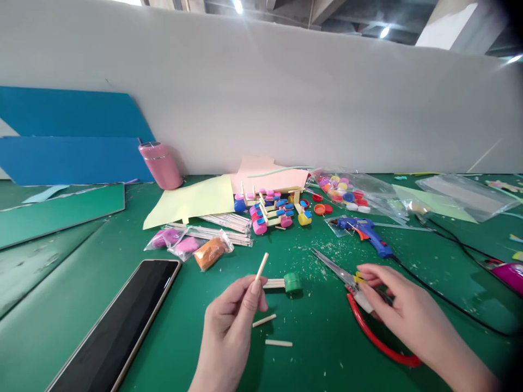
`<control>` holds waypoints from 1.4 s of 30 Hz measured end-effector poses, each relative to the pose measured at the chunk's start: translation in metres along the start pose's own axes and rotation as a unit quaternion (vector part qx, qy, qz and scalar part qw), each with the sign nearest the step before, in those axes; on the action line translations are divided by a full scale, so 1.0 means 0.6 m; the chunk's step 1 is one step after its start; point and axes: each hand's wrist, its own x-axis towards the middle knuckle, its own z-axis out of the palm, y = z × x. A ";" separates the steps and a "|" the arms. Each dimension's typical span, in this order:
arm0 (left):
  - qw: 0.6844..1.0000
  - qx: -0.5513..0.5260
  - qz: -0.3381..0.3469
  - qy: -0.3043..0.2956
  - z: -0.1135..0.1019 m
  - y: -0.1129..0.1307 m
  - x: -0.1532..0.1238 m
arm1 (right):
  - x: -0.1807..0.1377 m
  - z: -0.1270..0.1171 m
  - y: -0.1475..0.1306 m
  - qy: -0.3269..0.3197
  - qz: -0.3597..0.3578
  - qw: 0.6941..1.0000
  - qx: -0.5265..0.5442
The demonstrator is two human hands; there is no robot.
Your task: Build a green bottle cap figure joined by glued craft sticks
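One pink cup, one tablet, one blue glue gun, one pair of scissors, one green cap. Three small clay bags. Two loose sticks on the worktop, plus one held stick.

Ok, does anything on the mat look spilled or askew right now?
Pale chips lie scattered over the green mat between the scissors and the glue gun, like cutting litter. The pink tumbler at the back stands tilted, seemingly leaning on the white board. Nothing else stands out.
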 end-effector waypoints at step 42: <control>0.990 0.053 0.099 -0.091 0.017 0.016 0.016 | -0.046 0.033 -0.059 -0.107 -0.108 0.988 -0.043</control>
